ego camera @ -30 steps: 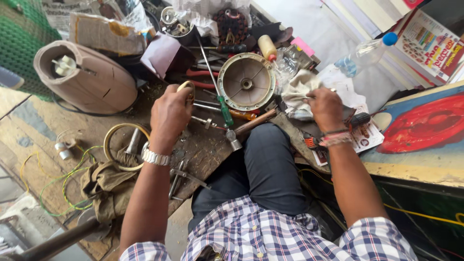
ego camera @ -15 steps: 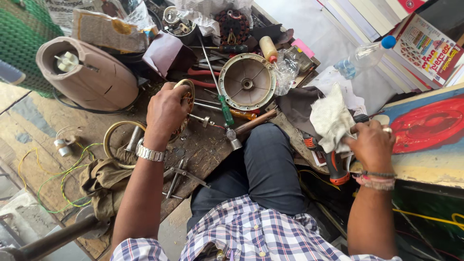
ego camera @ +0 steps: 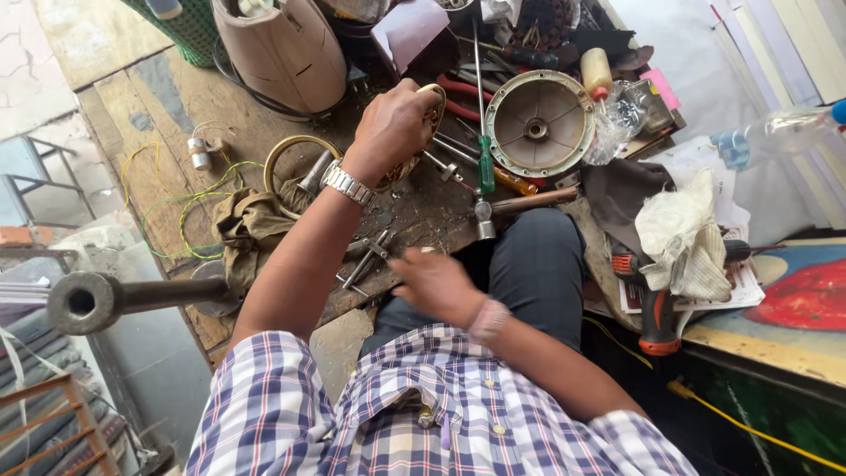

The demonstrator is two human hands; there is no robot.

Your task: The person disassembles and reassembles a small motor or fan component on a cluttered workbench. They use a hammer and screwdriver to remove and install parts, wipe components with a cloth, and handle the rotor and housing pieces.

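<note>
— While the left hand [ego camera: 392,128] sits out on the bench [ego camera: 176,115], what has it got?

— A brass-coloured ring [ego camera: 429,106], fingers curled tight around it. Most of the ring is hidden under the hand; only its upper edge shows, just left of the screwdriver [ego camera: 485,163] with the green handle.

— And the right hand [ego camera: 436,284]?

— Low, near the bench's front edge, above the lap. It is blurred, fingers loosely bent, and I cannot tell whether it holds anything. Small metal rods [ego camera: 366,260] lie just beside it on the wood.

— What lies around the ring?

— A round metal cover [ego camera: 539,123] to its right, a hammer [ego camera: 520,207] below that with its head toward the person's knee. A second ring [ego camera: 295,154] lies flat to the left, next to an olive rag [ego camera: 251,225] and loose yellow-green wire [ego camera: 176,207].

— Farther off?

— A beige motor housing [ego camera: 282,48] at the top, a white cloth [ego camera: 683,234] draped over a drill [ego camera: 656,308] on the right, a plastic bottle [ego camera: 775,132] beyond.
</note>
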